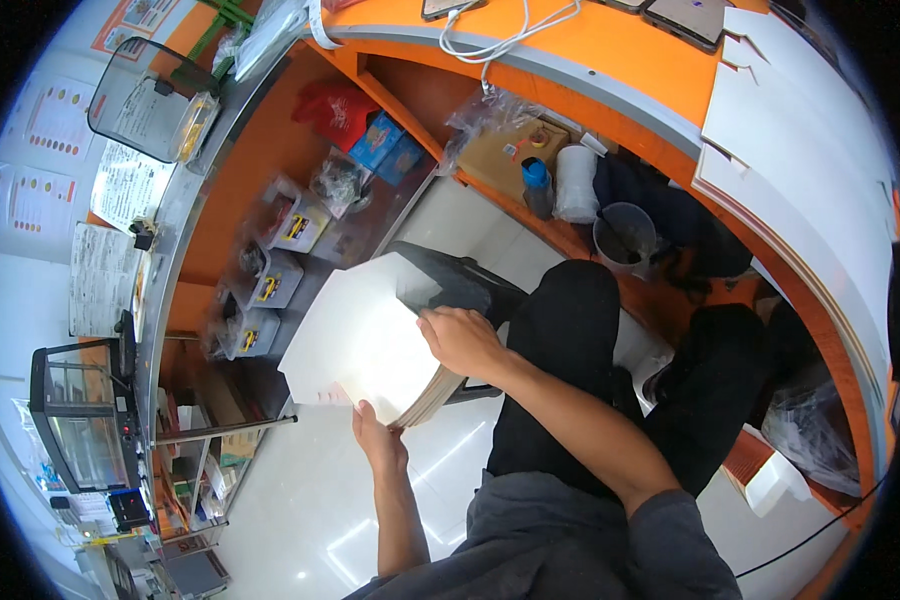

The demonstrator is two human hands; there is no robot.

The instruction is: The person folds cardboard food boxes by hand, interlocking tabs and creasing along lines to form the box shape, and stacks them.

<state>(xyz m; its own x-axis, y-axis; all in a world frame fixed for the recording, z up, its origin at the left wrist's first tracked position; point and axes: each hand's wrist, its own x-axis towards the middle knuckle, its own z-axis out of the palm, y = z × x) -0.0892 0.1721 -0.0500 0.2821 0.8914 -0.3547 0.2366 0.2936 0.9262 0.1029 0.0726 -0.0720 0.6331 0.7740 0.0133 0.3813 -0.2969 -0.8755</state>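
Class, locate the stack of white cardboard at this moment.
In the head view, the stack of white cardboard is left of centre, between the left hand at its lower edge and the right hand at its right.

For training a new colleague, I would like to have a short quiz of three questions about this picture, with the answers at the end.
1. True or false: the left hand and the right hand both touch the stack of white sheets.

2. Which thing stands directly beside the blue-topped bottle?
a) a red bag
b) a white roll
c) a white cable

3. How many clear bins with a yellow mark on the front can you count?

Key: 1. True. 2. b. 3. Three.
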